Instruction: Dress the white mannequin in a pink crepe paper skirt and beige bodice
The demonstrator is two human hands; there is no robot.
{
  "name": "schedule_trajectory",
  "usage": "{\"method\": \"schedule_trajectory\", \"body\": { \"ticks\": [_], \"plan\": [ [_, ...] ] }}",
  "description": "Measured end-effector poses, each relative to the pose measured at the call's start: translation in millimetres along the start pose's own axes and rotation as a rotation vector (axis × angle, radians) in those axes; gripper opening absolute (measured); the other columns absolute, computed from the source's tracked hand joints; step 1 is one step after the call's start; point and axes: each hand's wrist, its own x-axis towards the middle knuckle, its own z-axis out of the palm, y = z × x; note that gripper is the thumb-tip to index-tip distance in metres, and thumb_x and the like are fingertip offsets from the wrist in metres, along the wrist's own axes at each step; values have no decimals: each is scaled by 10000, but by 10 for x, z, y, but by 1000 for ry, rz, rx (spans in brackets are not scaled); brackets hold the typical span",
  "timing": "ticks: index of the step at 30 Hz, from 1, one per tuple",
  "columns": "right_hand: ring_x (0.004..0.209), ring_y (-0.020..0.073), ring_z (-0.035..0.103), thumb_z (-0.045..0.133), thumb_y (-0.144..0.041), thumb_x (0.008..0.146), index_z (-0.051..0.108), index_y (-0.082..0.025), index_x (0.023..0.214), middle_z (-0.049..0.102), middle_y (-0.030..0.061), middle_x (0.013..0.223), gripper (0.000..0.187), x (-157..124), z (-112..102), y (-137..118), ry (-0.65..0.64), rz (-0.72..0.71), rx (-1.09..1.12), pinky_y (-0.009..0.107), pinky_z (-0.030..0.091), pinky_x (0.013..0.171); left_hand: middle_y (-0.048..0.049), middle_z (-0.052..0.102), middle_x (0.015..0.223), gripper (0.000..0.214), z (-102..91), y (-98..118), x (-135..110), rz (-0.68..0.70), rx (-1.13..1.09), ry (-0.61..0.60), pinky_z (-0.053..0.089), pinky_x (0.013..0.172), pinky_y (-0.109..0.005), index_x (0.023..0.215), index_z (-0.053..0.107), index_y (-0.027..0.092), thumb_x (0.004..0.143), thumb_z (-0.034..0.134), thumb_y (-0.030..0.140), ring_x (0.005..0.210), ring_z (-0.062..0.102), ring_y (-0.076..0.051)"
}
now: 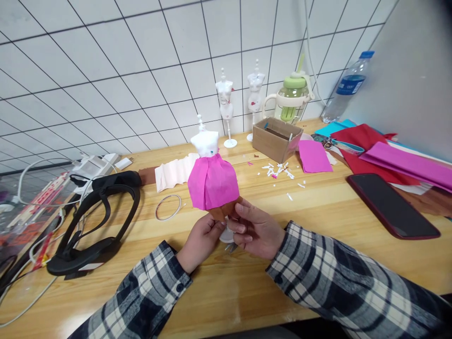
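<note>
A small white dress-form mannequin (205, 143) stands a little tilted in front of me, wearing a bright pink crepe paper skirt (213, 183). Brown paper (226, 210) shows below the skirt's hem. My right hand (259, 230) pinches the right side of this brown paper between thumb and fingers. With thumb and fingers closed, my left hand (201, 239) grips the brown paper's lower left edge near the stand. Between my hands the mannequin's white round base (226, 236) is partly hidden. Part of a grey metal tool lies behind the base, too covered to name.
Two bare mannequins (225, 96) stand by the tiled wall, beside a cardboard box (275, 141) and a green-lidded cup (292, 99). White paper scraps (277, 170) lie right of centre. A tape roll (168, 207) and black headset frame (95, 226) are left; a phone (391, 205) is right.
</note>
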Motion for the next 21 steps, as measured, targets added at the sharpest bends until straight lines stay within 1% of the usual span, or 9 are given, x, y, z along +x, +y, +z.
{"method": "schedule_trajectory", "body": {
  "ticks": [2, 4, 6, 8, 10, 13, 15, 18, 21],
  "plan": [
    [507, 20, 495, 778, -233, 757, 615, -203, 950, 612, -54, 741, 255, -12, 12, 15, -32, -29, -21, 87, 357, 385, -55, 668, 798, 356, 19, 12, -12, -47, -180, -25, 475, 683, -278, 872, 642, 134, 805, 656, 483, 714, 594, -169],
    [624, 38, 593, 756, -196, 777, 602, -224, 1026, 645, -44, 859, 295, -25, 10, 26, -67, -31, -24, 95, 446, 451, -49, 661, 818, 339, 30, 31, -21, -60, -334, -15, 468, 663, -258, 918, 632, 137, 790, 691, 445, 697, 592, -150],
    [799, 68, 660, 722, -139, 790, 577, -234, 1075, 650, -28, 1064, 334, -34, -4, 28, -105, 20, -11, 131, 533, 542, -40, 659, 838, 311, 29, 47, -21, -26, -379, 21, 462, 661, -240, 939, 631, 146, 786, 709, 406, 704, 589, -136],
    [919, 95, 673, 673, -97, 802, 561, -220, 1089, 616, -12, 1211, 331, -36, -27, 18, -133, 73, 19, 159, 571, 587, -31, 659, 831, 274, 15, 51, -15, 3, -324, 37, 463, 678, -238, 920, 638, 148, 800, 703, 385, 717, 585, -132],
    [904, 100, 682, 623, -82, 810, 553, -195, 1118, 637, 5, 1181, 335, -32, -54, -1, -126, 106, 70, 148, 566, 560, -33, 666, 823, 281, -6, 38, -8, -4, -261, 35, 469, 690, -246, 906, 645, 141, 815, 684, 404, 722, 586, -137],
    [731, 89, 680, 568, -76, 793, 554, -152, 1137, 686, 10, 910, 353, -22, -86, -30, -93, 148, 144, 129, 539, 497, -66, 701, 888, 375, -39, -6, -5, -45, -169, -3, 486, 704, -272, 946, 661, 128, 843, 621, 487, 766, 613, -169],
    [649, 80, 656, 554, -63, 759, 558, -147, 1128, 676, 5, 824, 379, -21, -92, -43, -88, 161, 164, 125, 526, 478, -86, 716, 971, 417, -55, -30, -8, -29, -29, -7, 503, 757, -300, 1001, 669, 130, 865, 573, 513, 848, 634, -203],
    [661, 90, 661, 567, -85, 742, 564, -181, 1111, 687, -1, 887, 381, -28, -76, -51, -89, 143, 184, 150, 535, 485, -90, 716, 1055, 410, -58, -29, -13, 67, 192, 33, 504, 858, -331, 1053, 667, 145, 883, 540, 496, 968, 636, -232],
    [697, 108, 683, 583, -172, 810, 571, -192, 1096, 699, -8, 932, 287, -27, -52, -42, -47, 126, 181, 188, 564, 523, -89, 730, 1007, 371, -43, 6, -16, 93, 265, 20, 515, 853, -337, 1000, 681, 149, 888, 530, 468, 942, 653, -235]
  ]
}}
